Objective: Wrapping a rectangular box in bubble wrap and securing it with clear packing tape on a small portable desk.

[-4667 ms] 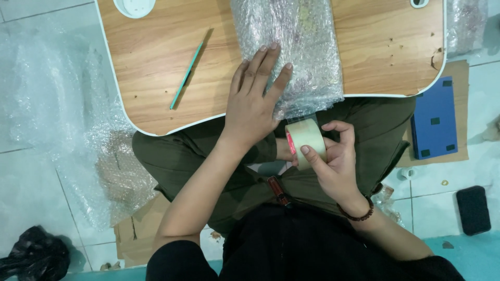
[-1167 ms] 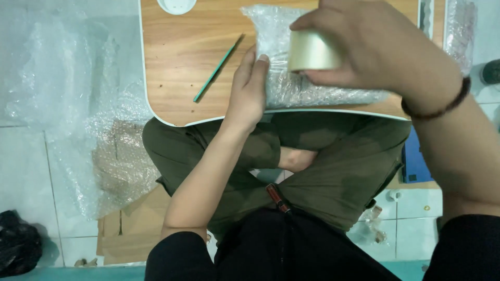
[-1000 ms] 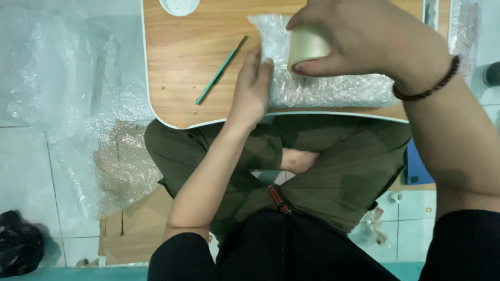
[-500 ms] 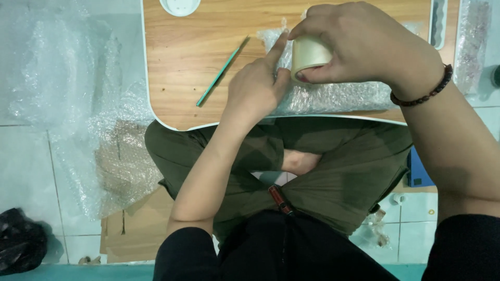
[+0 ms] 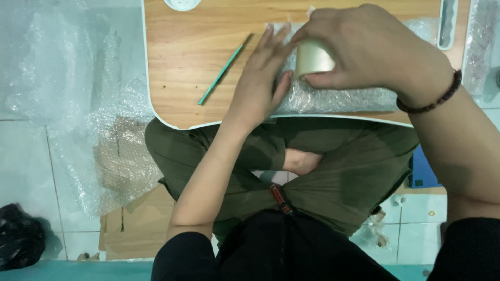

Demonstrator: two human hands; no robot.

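Right hand (image 5: 364, 52) fingers grip the tape roll (image 5: 311, 58); left hand (image 5: 260, 83) lies flat, fingers open, on the bubble-wrapped parcel (image 5: 338, 96).

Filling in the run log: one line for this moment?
left hand: flat on bubble-wrapped parcel | right hand: holds beige tape roll on parcel | surface: wooden lap table

You worked on a smooth, matt wood-grain tabletop (image 5: 187, 62). The parcel (image 5: 344, 96) wore crinkly, glossy clear bubble wrap. Your tape roll (image 5: 312, 57) looked slick, pale plastic; your trousers (image 5: 338, 166) were matt olive cloth.
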